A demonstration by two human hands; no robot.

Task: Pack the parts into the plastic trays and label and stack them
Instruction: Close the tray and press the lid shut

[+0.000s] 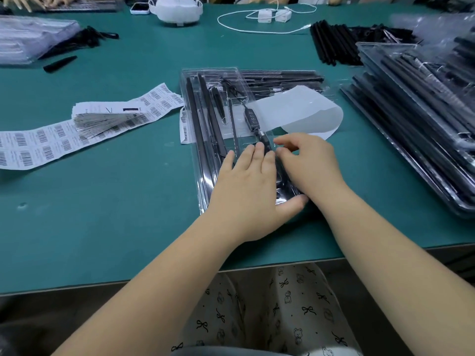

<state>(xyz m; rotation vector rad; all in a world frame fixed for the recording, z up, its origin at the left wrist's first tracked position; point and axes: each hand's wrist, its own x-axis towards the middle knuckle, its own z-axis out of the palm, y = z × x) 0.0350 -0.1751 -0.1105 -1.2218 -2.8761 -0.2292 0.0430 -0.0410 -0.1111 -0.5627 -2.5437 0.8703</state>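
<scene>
Clear plastic tray (195,140) lies lengthwise on the green table (128,201), black rods and a cable remote seated inside. Left hand (246,191) lies flat, fingers straight, pressing its near end. Right hand (308,165) has fingers curled at the tray — whether it pinches anything, cannot tell. Tray looks light, thin, flexible and slick — best lifted by both long rims.

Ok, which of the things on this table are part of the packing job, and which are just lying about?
Job: clear tray under left hand and right hand; barcode labels; stacked trays; loose black rods.

Lying about: phone; white mask; white charger cable.
</scene>
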